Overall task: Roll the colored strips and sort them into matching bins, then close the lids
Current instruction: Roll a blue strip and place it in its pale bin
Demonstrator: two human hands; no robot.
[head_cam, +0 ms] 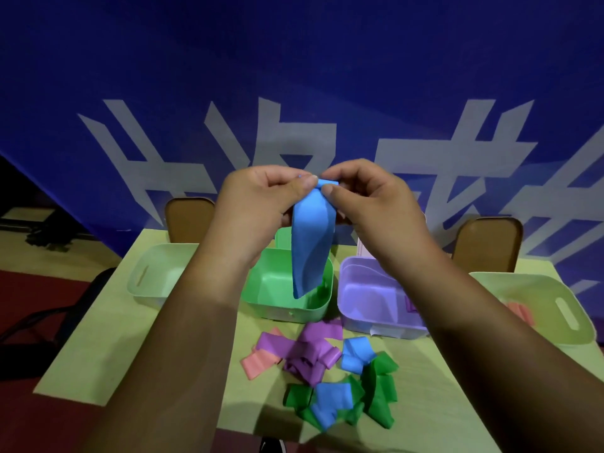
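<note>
blue strip (pixel 312 250) hangs in mid-air above the green bin (pixel 291 295), pinched at its top end by both hands. left hand (pixel 258 204) grips the upper edge between thumb and forefinger; right hand (pixel 366 197) pinches the same end, where a small first turn of the roll seems to have formed. the free tail dangles toward 6 o'clock, twisting a little, its tip level with the green bin's mouth.

it looks thin, soft and very light, more like a stretchy band or crepe than stiff card, so it should curl easily but also spring loose if let go. best hold is at the rolled end, thumbs on the coil, feeding the tail up.

purple bin (pixel 376 302) sits just at 3 o'clock of the green one. two pale bins stand at the far sides: left bin (pixel 153 276) and right bin (pixel 555 308), the latter holding something pink. at 6 o'clock on the table (pixel 137 338) lies a loose pile (pixel 323 371) of purple, pink, blue and green strips, not yet rolled.
</note>
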